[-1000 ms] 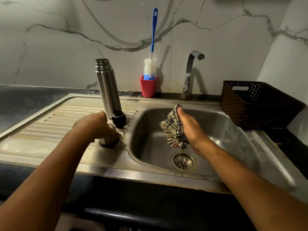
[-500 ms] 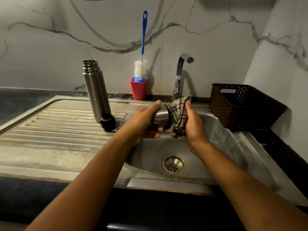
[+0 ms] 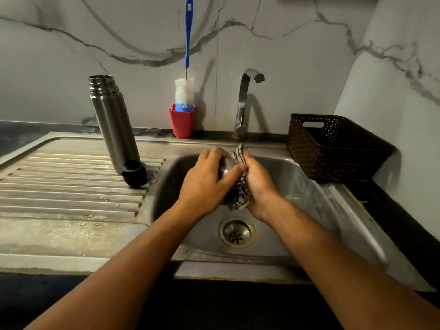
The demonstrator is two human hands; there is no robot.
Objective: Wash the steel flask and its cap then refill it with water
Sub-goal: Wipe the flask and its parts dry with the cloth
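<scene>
Two hands work above one sink basin (image 3: 297,177). The left hand (image 3: 204,184) has its grip curled round one steel cap (image 3: 227,166). The right hand (image 3: 258,184) has its grip closed on one patterned cloth (image 3: 240,198), which is pressed against the cap. One steel flask (image 3: 114,125) stands upright and uncapped on the drainboard (image 3: 59,182), at ten o'clock from the hands, with one black stopper (image 3: 134,173) just beside its base. At twelve o'clock are one brush (image 3: 188,44) in one red holder (image 3: 182,122) and one tap (image 3: 245,101). One brown basket (image 3: 333,151) sits at two o'clock and one drain (image 3: 237,232) at six.
</scene>
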